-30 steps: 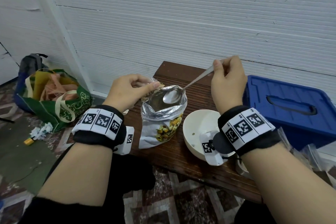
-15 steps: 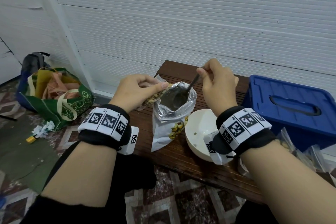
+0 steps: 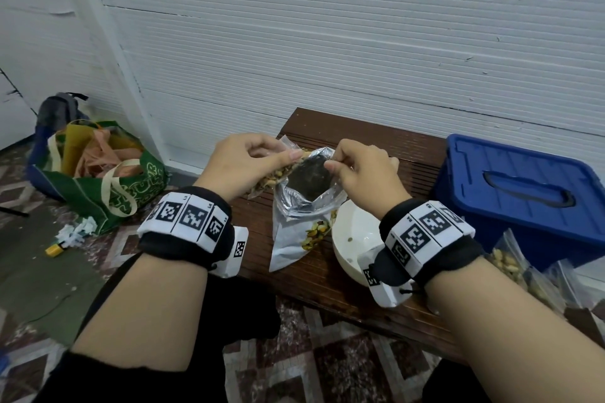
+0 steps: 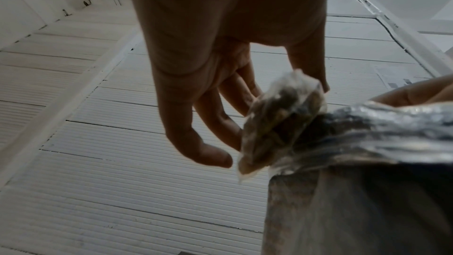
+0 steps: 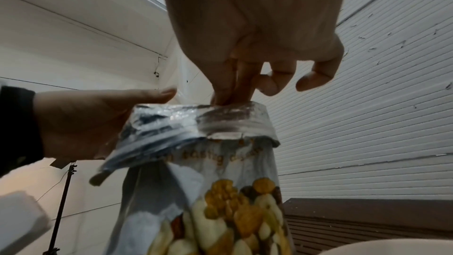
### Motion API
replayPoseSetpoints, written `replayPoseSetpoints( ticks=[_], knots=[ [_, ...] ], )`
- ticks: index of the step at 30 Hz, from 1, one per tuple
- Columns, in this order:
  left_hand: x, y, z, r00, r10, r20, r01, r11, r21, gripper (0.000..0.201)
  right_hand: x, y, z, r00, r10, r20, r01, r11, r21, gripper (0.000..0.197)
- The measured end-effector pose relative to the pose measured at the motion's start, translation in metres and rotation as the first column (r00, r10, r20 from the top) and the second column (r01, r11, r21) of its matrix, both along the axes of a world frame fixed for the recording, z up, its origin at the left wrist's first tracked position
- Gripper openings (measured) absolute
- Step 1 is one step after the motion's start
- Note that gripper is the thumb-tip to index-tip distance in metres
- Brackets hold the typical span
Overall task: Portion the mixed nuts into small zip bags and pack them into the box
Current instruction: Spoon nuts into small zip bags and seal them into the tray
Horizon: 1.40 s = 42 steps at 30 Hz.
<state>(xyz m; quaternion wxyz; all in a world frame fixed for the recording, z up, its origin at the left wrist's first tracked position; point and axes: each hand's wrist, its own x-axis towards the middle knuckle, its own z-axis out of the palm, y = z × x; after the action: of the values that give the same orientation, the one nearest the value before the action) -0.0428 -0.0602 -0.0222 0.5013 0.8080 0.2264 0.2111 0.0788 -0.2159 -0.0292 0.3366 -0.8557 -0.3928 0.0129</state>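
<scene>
Head: left hand [image 3: 244,164] pinches a small zip bag [image 3: 278,173] of nuts at the far-left rim of the open nut pouch [image 3: 302,216], which stands on the brown table [image 3: 327,278]; right hand [image 3: 363,170] pinches the pouch's far rim, white bowl [image 3: 355,239] just right of it, blue box [image 3: 520,193] farther right. 
Left wrist: fingers [image 4: 193,139] curled, zip bag touching the fingertips against the foil rim. 
Right wrist: thumb and first fingers [image 5: 225,82] nip the pouch's top edge, the other fingers curled free.
</scene>
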Motion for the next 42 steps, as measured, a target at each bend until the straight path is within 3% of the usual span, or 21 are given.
replayPoseSetpoints(
  ticks=[6,12,17,20,28,31,33,42],
  knots=[
    [0.000,0.001,0.000,1.000,-0.004,-0.002,0.004,1.000,0.009,0.043,0.002,0.001,0.000,0.983,-0.062,-0.173,0.084,0.989,0.121,0.034],
    [0.000,-0.001,-0.001,1.000,0.002,-0.009,-0.002,0.999,0.037,0.033,0.008,0.001,0.005,0.933,-0.222,-0.282,0.291,0.929,0.230,0.019],
    [-0.003,0.001,0.001,0.999,0.033,-0.023,-0.031,0.998,0.052,0.028,0.022,-0.004,0.012,0.885,-0.335,-0.324,0.426,0.864,0.268,0.019],
    [-0.005,0.001,0.004,0.999,0.035,-0.031,-0.033,0.998,0.049,0.037,0.031,-0.008,0.018,0.869,-0.375,-0.322,0.468,0.834,0.293,0.020],
    [-0.006,-0.002,0.005,0.999,0.029,-0.034,-0.029,0.999,0.020,0.047,0.051,-0.017,0.037,0.847,-0.414,-0.335,0.522,0.768,0.370,0.017],
    [-0.004,-0.001,0.002,0.998,0.045,-0.034,-0.045,0.999,0.018,0.031,0.060,-0.020,0.045,0.844,-0.414,-0.342,0.532,0.735,0.421,0.014],
    [-0.001,-0.002,0.000,0.999,0.032,-0.024,-0.031,0.999,0.028,0.023,0.061,-0.019,0.050,0.852,-0.390,-0.350,0.516,0.739,0.433,0.017],
    [0.009,-0.011,-0.007,0.999,0.002,-0.036,0.002,0.994,0.109,0.031,0.044,-0.003,0.046,0.893,-0.297,-0.339,0.423,0.811,0.405,0.014]
  ],
)
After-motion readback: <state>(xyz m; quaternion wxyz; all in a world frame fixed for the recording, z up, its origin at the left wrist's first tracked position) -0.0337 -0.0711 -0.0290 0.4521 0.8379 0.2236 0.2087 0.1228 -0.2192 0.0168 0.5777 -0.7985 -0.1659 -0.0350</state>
